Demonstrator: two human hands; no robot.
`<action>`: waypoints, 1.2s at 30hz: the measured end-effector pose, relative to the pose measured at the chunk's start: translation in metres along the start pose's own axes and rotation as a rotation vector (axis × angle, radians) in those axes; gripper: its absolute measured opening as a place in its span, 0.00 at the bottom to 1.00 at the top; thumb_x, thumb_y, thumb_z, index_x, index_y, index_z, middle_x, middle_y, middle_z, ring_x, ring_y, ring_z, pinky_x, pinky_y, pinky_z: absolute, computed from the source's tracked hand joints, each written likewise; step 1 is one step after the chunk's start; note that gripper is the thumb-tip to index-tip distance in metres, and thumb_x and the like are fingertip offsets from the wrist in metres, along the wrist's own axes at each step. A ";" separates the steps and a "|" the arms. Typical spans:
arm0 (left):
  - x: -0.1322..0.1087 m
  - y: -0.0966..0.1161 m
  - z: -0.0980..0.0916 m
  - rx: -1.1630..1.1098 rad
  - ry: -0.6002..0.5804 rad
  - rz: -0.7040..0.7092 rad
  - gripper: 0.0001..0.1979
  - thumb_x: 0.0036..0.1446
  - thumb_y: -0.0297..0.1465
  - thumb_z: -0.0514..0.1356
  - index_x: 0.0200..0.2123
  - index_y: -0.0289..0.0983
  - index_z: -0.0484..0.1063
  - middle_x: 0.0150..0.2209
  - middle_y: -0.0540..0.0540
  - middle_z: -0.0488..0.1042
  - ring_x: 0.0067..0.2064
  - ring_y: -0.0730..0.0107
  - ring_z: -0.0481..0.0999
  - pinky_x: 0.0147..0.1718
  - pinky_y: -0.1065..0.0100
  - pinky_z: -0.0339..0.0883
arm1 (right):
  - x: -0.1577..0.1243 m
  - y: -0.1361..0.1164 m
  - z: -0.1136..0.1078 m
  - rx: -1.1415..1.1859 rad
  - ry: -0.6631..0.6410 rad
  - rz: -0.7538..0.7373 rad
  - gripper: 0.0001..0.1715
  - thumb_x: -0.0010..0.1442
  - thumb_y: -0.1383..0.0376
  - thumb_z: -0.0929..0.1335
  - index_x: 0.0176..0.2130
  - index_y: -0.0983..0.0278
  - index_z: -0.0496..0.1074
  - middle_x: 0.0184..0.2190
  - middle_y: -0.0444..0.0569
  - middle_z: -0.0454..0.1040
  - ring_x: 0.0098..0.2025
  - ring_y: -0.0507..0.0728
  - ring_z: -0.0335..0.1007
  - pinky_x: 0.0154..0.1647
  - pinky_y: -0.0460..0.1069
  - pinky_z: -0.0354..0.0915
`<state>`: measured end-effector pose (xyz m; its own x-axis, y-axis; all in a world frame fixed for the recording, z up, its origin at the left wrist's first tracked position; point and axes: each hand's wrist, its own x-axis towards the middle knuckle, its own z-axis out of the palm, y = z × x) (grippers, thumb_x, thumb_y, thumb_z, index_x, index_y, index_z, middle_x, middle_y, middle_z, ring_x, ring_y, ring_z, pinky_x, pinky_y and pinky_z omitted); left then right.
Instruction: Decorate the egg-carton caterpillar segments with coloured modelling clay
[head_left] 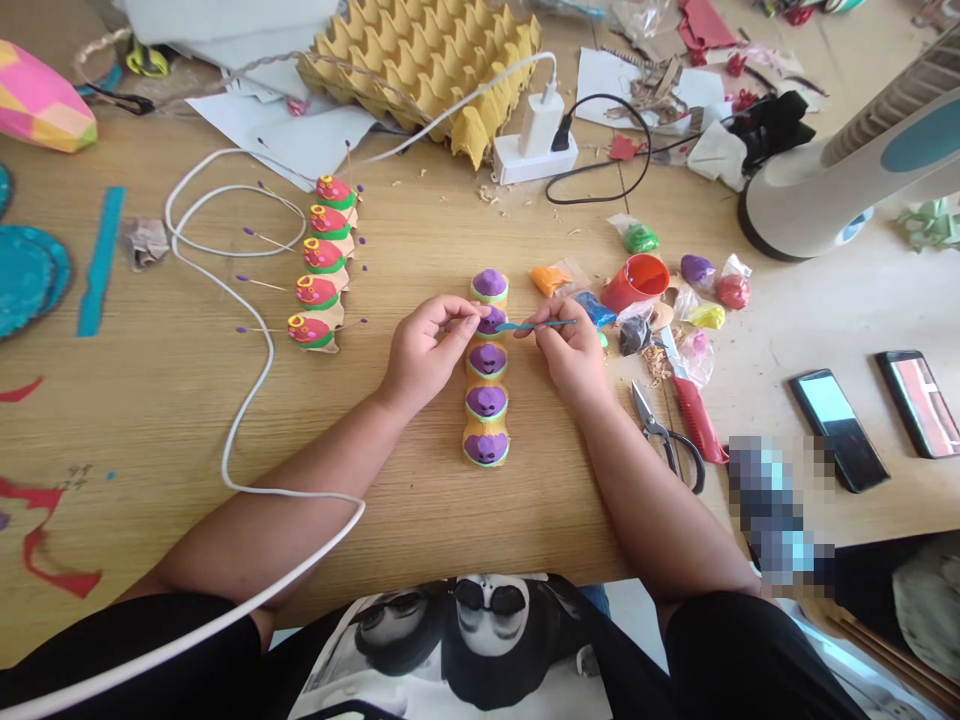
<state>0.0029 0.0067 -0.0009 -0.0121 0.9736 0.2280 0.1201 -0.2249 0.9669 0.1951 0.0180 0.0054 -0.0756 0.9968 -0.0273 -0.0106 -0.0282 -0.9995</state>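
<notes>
A strip of egg-carton cups (507,440) lies lengthwise in front of me, each cup topped with purple clay over a pale green rim. The nearer purple mounds (487,402) have small dark face marks. My right hand (574,355) pinches a thin blue clay modelling tool (525,325), its flat tip over the second mound from the far end. My left hand (431,345) comes from the other side, thumb and forefinger pressed together at that same mound. Whatever those fingertips may hold is too small to make out.
Left stands a red-and-green clay caterpillar (316,292) with toothpicks sticking out. A white cable (225,440) crosses my left arm. At right are a red cup (637,282), clay packets, a red-handled knife (697,410), scissors (664,435) and phones (840,430). Behind sit an egg tray (420,60) and power strip (517,160).
</notes>
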 end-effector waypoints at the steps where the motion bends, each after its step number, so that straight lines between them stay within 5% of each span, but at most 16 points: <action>1: 0.000 0.000 0.000 0.002 0.002 -0.001 0.14 0.63 0.44 0.64 0.40 0.39 0.75 0.45 0.43 0.83 0.49 0.63 0.82 0.50 0.63 0.75 | 0.000 0.000 0.000 -0.002 0.001 0.001 0.05 0.59 0.67 0.68 0.36 0.59 0.65 0.27 0.42 0.72 0.25 0.50 0.61 0.23 0.45 0.55; 7: 0.000 -0.001 0.000 -0.010 -0.002 0.002 0.14 0.63 0.44 0.64 0.40 0.39 0.75 0.45 0.43 0.83 0.49 0.63 0.82 0.50 0.63 0.75 | 0.000 0.000 0.003 0.014 -0.015 -0.022 0.06 0.59 0.66 0.69 0.36 0.59 0.65 0.29 0.43 0.72 0.30 0.52 0.69 0.27 0.45 0.58; 16: 0.000 -0.001 0.000 -0.007 0.002 -0.016 0.15 0.62 0.45 0.64 0.40 0.38 0.74 0.45 0.42 0.83 0.49 0.64 0.82 0.50 0.64 0.75 | -0.002 -0.004 0.002 -0.001 0.010 0.026 0.07 0.58 0.67 0.69 0.35 0.59 0.65 0.26 0.41 0.72 0.21 0.48 0.52 0.20 0.45 0.49; 36: -0.001 0.001 0.000 0.000 0.008 0.003 0.13 0.63 0.43 0.64 0.40 0.39 0.75 0.45 0.43 0.83 0.49 0.64 0.81 0.51 0.63 0.74 | -0.004 -0.004 -0.001 -0.123 0.087 -0.054 0.08 0.53 0.73 0.65 0.32 0.59 0.66 0.25 0.41 0.68 0.25 0.51 0.61 0.25 0.47 0.55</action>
<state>0.0026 0.0060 -0.0005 -0.0195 0.9725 0.2322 0.1199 -0.2283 0.9662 0.1961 0.0146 0.0092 0.0082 0.9995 0.0312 0.1101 0.0301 -0.9935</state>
